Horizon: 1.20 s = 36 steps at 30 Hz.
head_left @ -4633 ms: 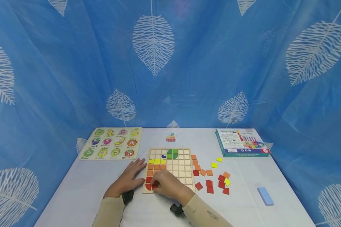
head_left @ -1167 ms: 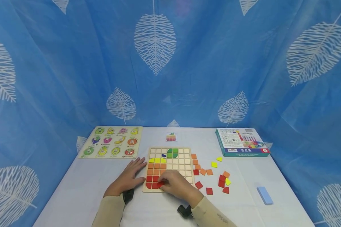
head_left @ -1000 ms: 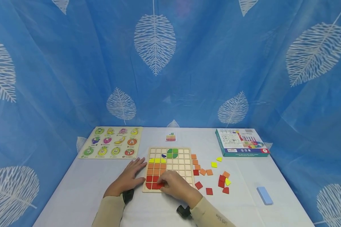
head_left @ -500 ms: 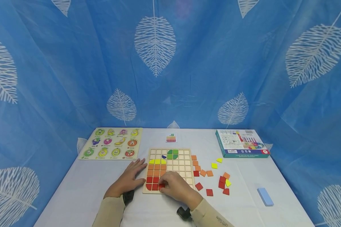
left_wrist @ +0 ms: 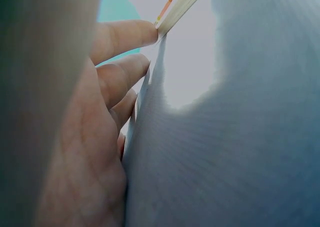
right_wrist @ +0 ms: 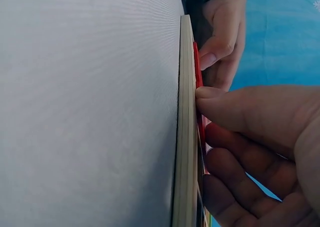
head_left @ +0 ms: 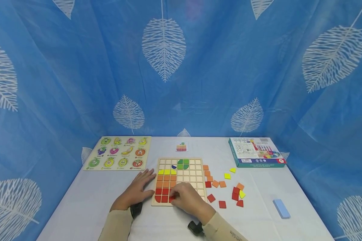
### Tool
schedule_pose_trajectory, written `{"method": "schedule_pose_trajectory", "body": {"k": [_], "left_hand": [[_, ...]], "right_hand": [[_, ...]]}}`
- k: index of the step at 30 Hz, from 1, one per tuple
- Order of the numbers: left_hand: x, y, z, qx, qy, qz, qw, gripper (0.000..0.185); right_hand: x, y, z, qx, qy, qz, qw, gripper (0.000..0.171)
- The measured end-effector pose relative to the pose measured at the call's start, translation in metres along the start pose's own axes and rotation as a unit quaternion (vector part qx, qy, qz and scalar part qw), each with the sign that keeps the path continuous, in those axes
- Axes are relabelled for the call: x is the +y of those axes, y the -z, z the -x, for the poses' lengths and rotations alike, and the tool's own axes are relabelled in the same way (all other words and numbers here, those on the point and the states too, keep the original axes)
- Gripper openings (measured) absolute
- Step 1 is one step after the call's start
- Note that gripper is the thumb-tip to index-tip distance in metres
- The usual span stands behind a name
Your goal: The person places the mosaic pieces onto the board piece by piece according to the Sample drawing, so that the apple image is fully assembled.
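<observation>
My right hand (head_left: 187,198) reaches over the lower part of a wooden grid board (head_left: 193,172). Its thumb and fingers pinch a red tile (head_left: 171,199) at the third column of the bottom row. In the right wrist view the thumb presses at red tiles (right_wrist: 198,67) along the board's near edge. Red, orange and yellow tiles (head_left: 167,171) fill cells on the board's left side, with green pieces (head_left: 183,163) and a small blue piece (head_left: 174,166) higher up. My left hand (head_left: 136,188) lies flat with fingers spread, fingertips at the board's left edge; the left wrist view shows these fingers (left_wrist: 125,37).
Loose orange tiles (head_left: 215,183), red tiles (head_left: 222,204) and yellow tiles (head_left: 227,176) lie right of the board. A picture card (head_left: 182,146) stands behind it. A fruit puzzle board (head_left: 120,154) is at back left, a box (head_left: 256,152) at back right, a blue block (head_left: 281,209) at far right.
Since the earliest frame my right hand has shifted slightly right along the bottom row. One loose red tile has gone from the right-hand group. My left hand stays put.
</observation>
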<state>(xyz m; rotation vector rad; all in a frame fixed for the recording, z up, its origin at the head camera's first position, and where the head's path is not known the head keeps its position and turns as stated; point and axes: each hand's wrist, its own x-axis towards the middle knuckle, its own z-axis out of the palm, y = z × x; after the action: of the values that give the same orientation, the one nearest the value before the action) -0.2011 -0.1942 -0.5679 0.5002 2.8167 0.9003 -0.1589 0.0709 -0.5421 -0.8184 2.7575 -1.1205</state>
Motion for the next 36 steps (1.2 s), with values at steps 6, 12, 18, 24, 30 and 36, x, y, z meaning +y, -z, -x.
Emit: {"method": "schedule_pose_trajectory", "body": {"k": [6, 12, 18, 24, 30, 36], "left_hand": [[0.000, -0.001, 0.001, 0.004, -0.005, 0.000, 1.0000, 0.072], [0.000, 0.000, 0.000, 0.004, -0.010, 0.001, 0.9999, 0.073], [0.000, -0.001, 0.000, 0.004, -0.008, 0.000, 1.0000, 0.073], [0.002, 0.001, 0.001, -0.002, -0.005, -0.002, 1.0000, 0.073], [0.004, 0.002, 0.001, -0.003, 0.000, 0.004, 1.0000, 0.072], [0.003, 0.001, 0.001, -0.004, 0.003, 0.005, 1.0000, 0.072]], "right_hand": [[0.003, 0.001, 0.006, 0.010, 0.005, 0.009, 1.000, 0.020], [0.011, 0.010, 0.018, 0.074, 0.060, -0.009, 0.995, 0.015], [0.030, 0.034, 0.028, 0.121, 0.039, -0.014, 0.992, 0.013], [0.065, 0.073, 0.042, 0.159, -0.078, 0.006, 0.984, 0.016], [0.103, 0.114, 0.059, 0.168, -0.183, 0.034, 0.968, 0.022], [0.133, 0.145, 0.075, 0.116, -0.231, 0.039, 0.965, 0.038]]}}
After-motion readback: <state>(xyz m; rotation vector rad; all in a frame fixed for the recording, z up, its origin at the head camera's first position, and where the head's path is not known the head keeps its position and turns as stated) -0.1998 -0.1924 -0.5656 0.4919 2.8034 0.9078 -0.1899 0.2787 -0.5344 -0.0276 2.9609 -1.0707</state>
